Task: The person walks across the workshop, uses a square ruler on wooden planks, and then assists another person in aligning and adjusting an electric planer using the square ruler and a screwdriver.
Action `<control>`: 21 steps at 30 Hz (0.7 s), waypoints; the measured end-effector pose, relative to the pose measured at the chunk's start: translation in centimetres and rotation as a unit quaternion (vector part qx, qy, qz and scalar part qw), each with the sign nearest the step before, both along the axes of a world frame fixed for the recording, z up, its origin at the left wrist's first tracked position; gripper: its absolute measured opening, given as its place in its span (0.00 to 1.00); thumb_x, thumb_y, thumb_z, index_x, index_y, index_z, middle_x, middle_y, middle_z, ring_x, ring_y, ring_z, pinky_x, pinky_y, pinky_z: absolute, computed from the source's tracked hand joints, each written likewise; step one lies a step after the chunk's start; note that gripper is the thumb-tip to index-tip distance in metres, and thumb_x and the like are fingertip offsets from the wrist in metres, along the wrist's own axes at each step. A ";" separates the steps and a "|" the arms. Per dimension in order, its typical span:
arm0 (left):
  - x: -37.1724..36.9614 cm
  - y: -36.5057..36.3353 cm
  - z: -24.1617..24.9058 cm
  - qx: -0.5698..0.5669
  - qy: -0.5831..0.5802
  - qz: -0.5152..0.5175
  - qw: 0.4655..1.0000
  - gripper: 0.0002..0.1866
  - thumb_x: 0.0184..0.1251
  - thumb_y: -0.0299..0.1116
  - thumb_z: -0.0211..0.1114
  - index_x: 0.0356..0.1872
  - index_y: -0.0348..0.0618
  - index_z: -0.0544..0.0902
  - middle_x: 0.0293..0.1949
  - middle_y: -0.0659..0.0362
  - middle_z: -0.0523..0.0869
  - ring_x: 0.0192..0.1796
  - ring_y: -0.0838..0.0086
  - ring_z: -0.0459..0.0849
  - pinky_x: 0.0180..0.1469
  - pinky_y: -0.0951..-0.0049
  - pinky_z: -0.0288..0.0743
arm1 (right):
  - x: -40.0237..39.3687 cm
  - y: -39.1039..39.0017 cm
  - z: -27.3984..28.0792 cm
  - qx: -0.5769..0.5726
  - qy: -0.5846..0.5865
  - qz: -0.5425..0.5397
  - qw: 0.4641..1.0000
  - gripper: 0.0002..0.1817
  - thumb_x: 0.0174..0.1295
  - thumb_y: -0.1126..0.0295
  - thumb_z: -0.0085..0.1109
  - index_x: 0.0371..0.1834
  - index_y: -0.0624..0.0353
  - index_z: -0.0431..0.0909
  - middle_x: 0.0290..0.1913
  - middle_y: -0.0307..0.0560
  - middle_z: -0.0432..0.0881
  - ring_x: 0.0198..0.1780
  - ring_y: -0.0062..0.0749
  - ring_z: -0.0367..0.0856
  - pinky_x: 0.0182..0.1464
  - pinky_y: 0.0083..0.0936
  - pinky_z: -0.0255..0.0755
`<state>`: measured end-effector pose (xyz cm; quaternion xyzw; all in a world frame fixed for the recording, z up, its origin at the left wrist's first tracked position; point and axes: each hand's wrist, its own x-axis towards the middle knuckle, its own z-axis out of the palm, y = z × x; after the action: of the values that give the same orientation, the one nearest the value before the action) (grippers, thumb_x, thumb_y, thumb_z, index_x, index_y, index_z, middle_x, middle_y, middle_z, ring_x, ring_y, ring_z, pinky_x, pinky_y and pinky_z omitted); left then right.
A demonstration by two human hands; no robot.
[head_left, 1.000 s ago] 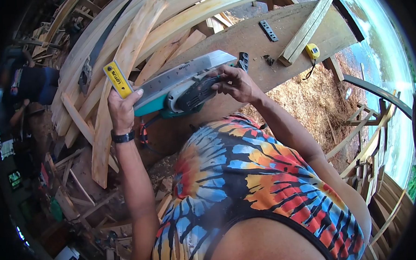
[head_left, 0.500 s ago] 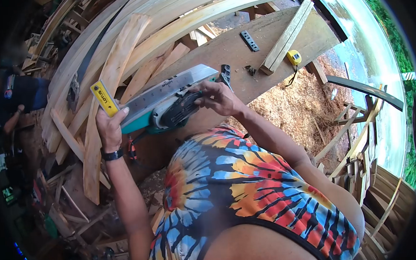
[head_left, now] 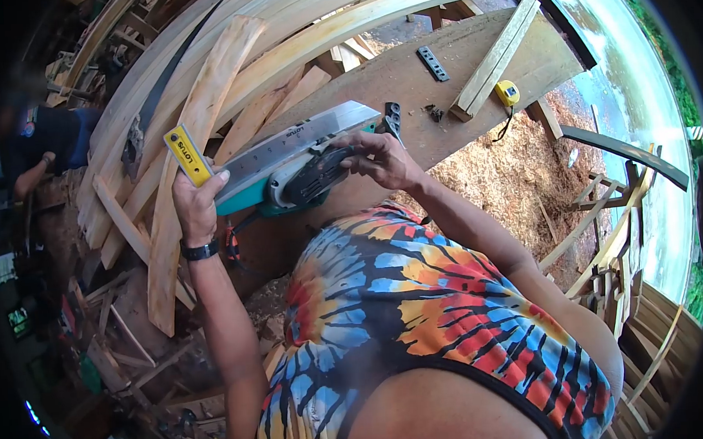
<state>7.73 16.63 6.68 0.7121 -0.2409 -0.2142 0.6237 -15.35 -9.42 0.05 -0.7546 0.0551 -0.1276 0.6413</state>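
Observation:
My left hand (head_left: 194,201) is closed round the yellow handle of a try square (head_left: 189,157) marked LOTUS. The square's metal blade (head_left: 274,147) lies along the sole of a teal electric planer (head_left: 245,197), which is tipped with its sole facing up and away from me. On the planer's black side cover (head_left: 318,178) rest the bent fingers of my right hand (head_left: 382,159), near the front end. Whatever the fingers do behind the planer is hidden. A small black tool or part (head_left: 393,119) lies just past the planer's tip.
The wooden bench board (head_left: 409,99) carries a dark slotted bar (head_left: 432,63), a wood batten (head_left: 495,60) and a yellow tape measure (head_left: 508,93). Long planks (head_left: 205,92) are stacked left. Wood shavings (head_left: 491,174) cover the ground right. Another person (head_left: 58,138) stands far left.
The whole scene has shifted slightly right in view. My right fingers have moved a little on the planer's side; both hands keep their places on the square and planer.

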 end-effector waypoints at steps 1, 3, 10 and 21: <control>0.1 0.1 -0.1 -0.004 -0.003 0.003 1.000 0.18 0.53 0.23 0.70 0.46 0.34 0.76 0.36 0.58 0.84 0.39 0.76 0.82 0.50 0.76 0.73 | 0.1 0.0 0.3 0.003 -0.001 0.010 1.000 0.19 0.64 0.75 0.62 0.59 0.55 0.79 0.37 0.41 0.88 0.34 0.19 0.82 0.38 0.22 0.75; 0.4 0.1 -0.8 -0.010 -0.008 0.006 1.000 0.18 0.53 0.23 0.70 0.46 0.34 0.77 0.36 0.58 0.84 0.39 0.76 0.82 0.50 0.76 0.73 | 0.6 -0.3 0.8 -0.014 -0.015 0.038 0.999 0.21 0.63 0.78 0.61 0.60 0.54 0.80 0.37 0.40 0.88 0.34 0.18 0.81 0.38 0.21 0.75; 0.6 -0.2 -0.4 -0.006 0.012 0.006 1.000 0.16 0.53 0.22 0.70 0.43 0.36 0.77 0.35 0.59 0.84 0.39 0.77 0.81 0.48 0.77 0.73 | 0.7 -0.7 0.8 -0.045 -0.011 0.049 0.998 0.20 0.64 0.76 0.60 0.61 0.52 0.79 0.39 0.43 0.87 0.33 0.21 0.81 0.39 0.25 0.76; 5.5 -1.5 -0.9 0.010 0.037 -0.006 0.999 0.14 0.53 0.22 0.71 0.40 0.37 0.79 0.36 0.58 0.85 0.38 0.75 0.83 0.46 0.75 0.76 | 0.6 -0.3 0.1 -0.001 -0.015 0.039 0.999 0.20 0.66 0.75 0.60 0.62 0.54 0.78 0.39 0.36 0.86 0.35 0.15 0.77 0.40 0.18 0.74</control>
<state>13.28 15.10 5.74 0.7086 -0.2199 -0.2464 0.6236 -14.72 -9.76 0.15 -0.7547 0.0158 -0.1133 0.6461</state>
